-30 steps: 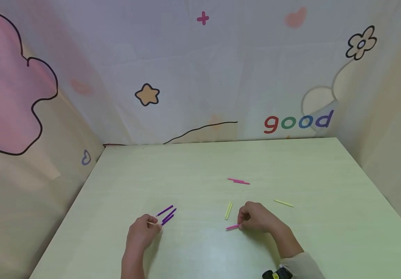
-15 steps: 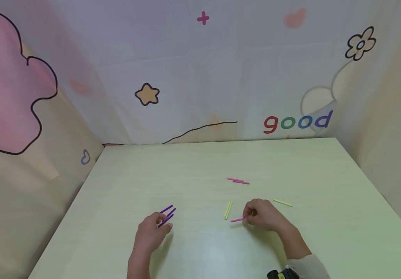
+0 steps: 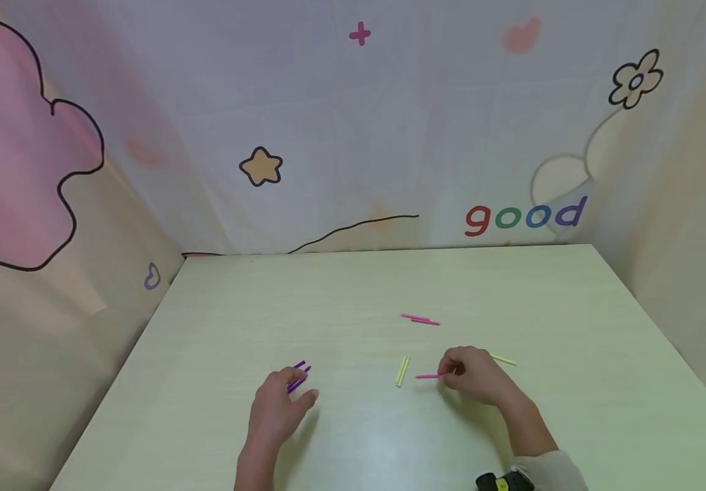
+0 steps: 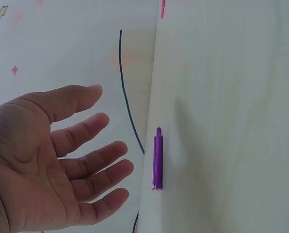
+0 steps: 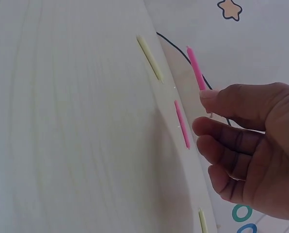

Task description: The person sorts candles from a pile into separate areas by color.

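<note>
My left hand (image 3: 275, 412) hovers just over several slim purple candles (image 3: 297, 384) on the table, covering part of them. Its fingers and thumb are spread with nothing between them, as the left wrist view also shows beside the purple candles (image 4: 158, 162). Between thumb and index finger, my right hand (image 3: 478, 376) pinches a pink candle (image 3: 427, 376), which points left above the table. That pink candle (image 5: 196, 68) sticks out past the thumb in the right wrist view. A pair of yellow candles (image 3: 402, 372) lies just left of it.
Two more pink candles (image 3: 420, 319) lie further back on the pale table (image 3: 303, 293). A single yellow candle (image 3: 505, 360) is partly hidden behind my right hand. A printed cloth (image 3: 353, 123) hangs around the table's back and sides.
My right hand has moved away and to the right, carrying the pink candle. My left hand has shifted right and its thumb has spread from the fingers, while the purple candles stay in place.
</note>
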Available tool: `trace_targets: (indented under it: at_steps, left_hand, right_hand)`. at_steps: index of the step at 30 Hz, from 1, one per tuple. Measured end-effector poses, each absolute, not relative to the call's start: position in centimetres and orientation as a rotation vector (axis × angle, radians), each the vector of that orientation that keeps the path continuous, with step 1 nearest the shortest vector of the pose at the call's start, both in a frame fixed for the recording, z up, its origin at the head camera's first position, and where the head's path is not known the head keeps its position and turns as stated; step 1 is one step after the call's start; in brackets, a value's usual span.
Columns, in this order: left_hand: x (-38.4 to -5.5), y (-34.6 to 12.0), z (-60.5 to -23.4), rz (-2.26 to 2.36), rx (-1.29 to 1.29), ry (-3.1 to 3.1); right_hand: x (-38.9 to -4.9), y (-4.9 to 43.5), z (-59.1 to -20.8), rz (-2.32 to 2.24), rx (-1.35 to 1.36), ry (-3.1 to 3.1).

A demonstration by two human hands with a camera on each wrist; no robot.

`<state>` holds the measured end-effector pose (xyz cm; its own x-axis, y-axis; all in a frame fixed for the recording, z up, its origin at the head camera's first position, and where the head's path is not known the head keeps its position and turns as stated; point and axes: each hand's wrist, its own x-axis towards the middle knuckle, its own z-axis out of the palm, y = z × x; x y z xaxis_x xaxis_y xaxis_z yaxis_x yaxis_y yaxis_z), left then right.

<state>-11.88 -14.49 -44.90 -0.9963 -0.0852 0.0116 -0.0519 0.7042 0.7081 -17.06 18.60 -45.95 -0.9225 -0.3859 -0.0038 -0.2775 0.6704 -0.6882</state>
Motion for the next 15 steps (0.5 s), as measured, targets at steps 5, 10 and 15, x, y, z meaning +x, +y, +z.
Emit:
trace_targets:
  at_steps: [5, 10, 15]
  left_hand:
    - [-11.6, -13.8, -44.9, -1.222, 0.076, -2.835]
    - [-11.6, -13.0, -45.1, -1.199, 0.028, -2.845]
    - [-11.8, -12.1, -45.1, -1.188, -0.007, -2.866]
  right_hand:
    - [-17.1, 18.8, -46.1, -1.106, -0.501, 2.734]
    - [-17.2, 19.0, -46.2, -1.13, -0.461, 2.746]
    - [-17.5, 19.3, -46.5, -1.139, -0.421, 2.764]
